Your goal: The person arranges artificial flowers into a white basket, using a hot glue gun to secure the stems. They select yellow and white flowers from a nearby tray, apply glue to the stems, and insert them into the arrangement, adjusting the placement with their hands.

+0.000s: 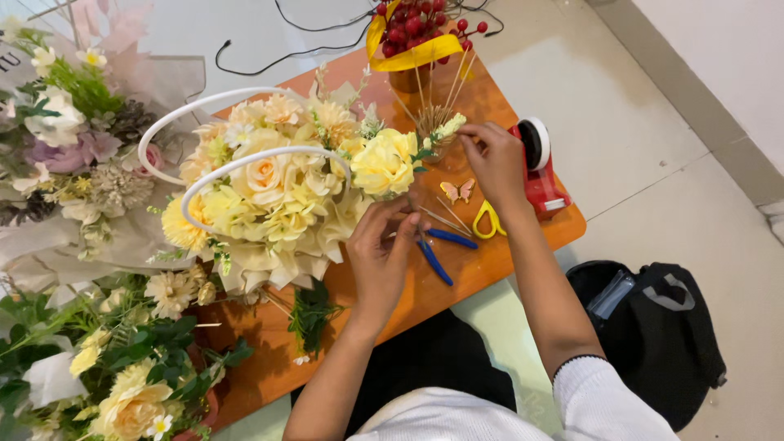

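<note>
Orange table point(490, 269), right hand point(496, 163) fingers pinching pale flower stem point(445, 128)

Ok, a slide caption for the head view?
Two hands work at a yellow flower basket on an orange table.

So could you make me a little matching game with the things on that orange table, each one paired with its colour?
Things:
1. tape dispenser
2. pliers handles
3. scissors handles
4. basket handles

Colours:
a. white
b. yellow
c. red
d. blue

Pairs: 1-c, 2-d, 3-b, 4-a.

The right hand reaches toward a small pale sprig beside the dispenser; the left hand sits at the edge of the yellow flower arrangement, just above the pliers.
</note>
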